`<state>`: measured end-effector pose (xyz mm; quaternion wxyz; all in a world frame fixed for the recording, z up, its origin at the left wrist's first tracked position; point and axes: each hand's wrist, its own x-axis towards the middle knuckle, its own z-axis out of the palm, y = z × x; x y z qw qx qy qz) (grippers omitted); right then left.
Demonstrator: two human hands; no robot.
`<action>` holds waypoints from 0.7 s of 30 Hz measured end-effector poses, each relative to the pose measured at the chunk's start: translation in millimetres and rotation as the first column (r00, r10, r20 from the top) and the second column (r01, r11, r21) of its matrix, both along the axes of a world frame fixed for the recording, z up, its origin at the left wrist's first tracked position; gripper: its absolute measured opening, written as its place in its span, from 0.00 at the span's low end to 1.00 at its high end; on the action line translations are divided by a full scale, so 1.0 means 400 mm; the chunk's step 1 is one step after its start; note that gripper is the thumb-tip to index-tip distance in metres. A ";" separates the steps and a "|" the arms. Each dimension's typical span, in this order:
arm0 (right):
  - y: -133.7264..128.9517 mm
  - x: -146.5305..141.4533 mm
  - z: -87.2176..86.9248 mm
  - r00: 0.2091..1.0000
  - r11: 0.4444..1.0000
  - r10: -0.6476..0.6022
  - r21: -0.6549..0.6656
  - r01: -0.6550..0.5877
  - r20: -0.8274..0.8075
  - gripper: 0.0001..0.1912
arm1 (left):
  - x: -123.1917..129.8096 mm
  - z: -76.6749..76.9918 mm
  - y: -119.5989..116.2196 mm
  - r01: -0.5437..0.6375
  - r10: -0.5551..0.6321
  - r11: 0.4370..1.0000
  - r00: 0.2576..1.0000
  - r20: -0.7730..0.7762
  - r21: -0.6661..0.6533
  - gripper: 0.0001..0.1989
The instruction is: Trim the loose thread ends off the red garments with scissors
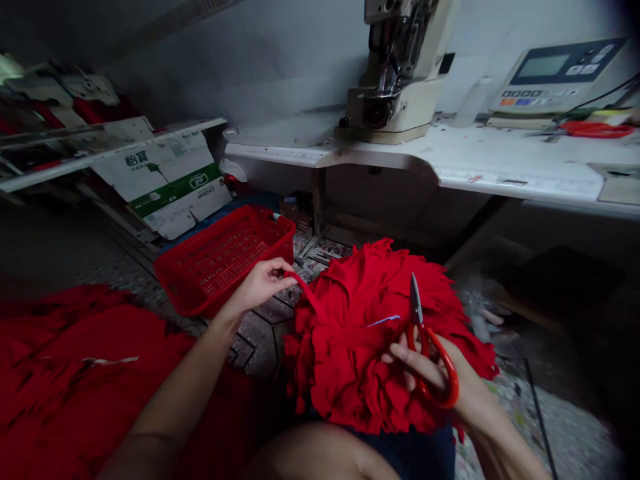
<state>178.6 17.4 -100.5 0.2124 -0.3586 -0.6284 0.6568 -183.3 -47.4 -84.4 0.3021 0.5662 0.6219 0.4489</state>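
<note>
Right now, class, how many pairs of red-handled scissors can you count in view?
2: one pair in the right hand, another pair on the white worktable. Others may be hidden.

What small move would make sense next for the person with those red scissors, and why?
Probably a snip across the narrow red cloth strip, I'd guess. The left hand is pulling it out from the shaggy red cloth bundle, and the right hand already grips the red-handled steel scissors, blades pointing up close by.
</note>
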 end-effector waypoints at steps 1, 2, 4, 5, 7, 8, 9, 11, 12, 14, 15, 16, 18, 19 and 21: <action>0.012 -0.013 0.016 0.999 1.000 -0.021 0.021 0.022 -0.026 0.19 | 0.010 0.018 0.020 0.020 -0.022 0.998 0.999 0.035 0.052 0.08; 0.024 -0.031 0.033 0.997 0.997 -0.059 0.037 0.061 -0.052 0.19 | 0.026 0.035 0.041 0.055 -0.061 0.995 0.996 0.069 0.085 0.07; 0.043 -0.081 0.060 0.985 0.994 -0.098 0.022 0.103 -0.145 0.21 | 0.071 0.058 0.080 0.123 -0.133 0.989 0.983 0.129 0.082 0.05; 0.050 -0.111 0.069 0.976 0.993 -0.105 0.025 0.112 -0.189 0.23 | 0.097 0.065 0.097 0.148 -0.156 0.987 0.977 0.146 0.067 0.05; 0.061 -0.167 0.077 0.953 0.986 -0.133 0.060 0.155 -0.274 0.26 | 0.150 0.070 0.122 0.160 -0.167 0.985 0.973 0.157 0.057 0.05; 0.066 -0.190 0.075 0.942 0.983 -0.140 0.074 0.169 -0.305 0.27 | 0.172 0.067 0.129 0.156 -0.163 0.986 0.974 0.157 0.059 0.05; 0.069 -0.207 0.072 0.934 0.981 -0.144 0.080 0.179 -0.326 0.26 | 0.190 0.062 0.132 0.145 -0.153 0.987 0.975 0.161 0.062 0.06; 0.076 -0.226 0.063 0.922 0.976 -0.169 0.070 0.206 -0.348 0.26 | 0.209 0.045 0.127 0.122 -0.130 0.991 0.972 0.195 0.055 0.06; 0.078 -0.227 0.059 0.919 0.975 -0.180 0.057 0.213 -0.349 0.25 | 0.212 0.035 0.120 0.117 -0.124 0.992 0.966 0.228 0.043 0.07; 0.082 -0.221 0.055 0.921 0.977 -0.192 0.023 0.213 -0.339 0.26 | 0.211 0.011 0.100 0.153 -0.141 0.988 0.935 0.324 -0.010 0.11; 0.083 -0.216 0.054 0.925 0.979 -0.190 0.007 0.204 -0.329 0.26 | 0.209 0.000 0.090 0.191 -0.162 0.981 0.915 0.370 -0.043 0.12; 0.083 -0.212 0.054 0.929 0.981 -0.185 -0.007 0.193 -0.321 0.27 | 0.208 -0.009 0.080 0.231 -0.182 0.970 0.896 0.405 -0.076 0.14; 0.083 -0.206 0.056 0.934 0.985 -0.169 -0.022 0.171 -0.316 0.27 | 0.208 -0.021 0.063 0.285 -0.204 0.950 0.875 0.438 -0.126 0.14; 0.082 -0.203 0.056 0.934 0.986 -0.163 -0.021 0.165 -0.317 0.27 | 0.210 -0.023 0.058 0.290 -0.202 0.947 0.873 0.444 -0.139 0.13; 0.082 -0.192 0.055 0.944 0.987 -0.150 0.018 0.163 -0.294 0.27 | 0.212 -0.020 0.053 0.275 -0.178 0.950 0.866 0.467 -0.146 0.14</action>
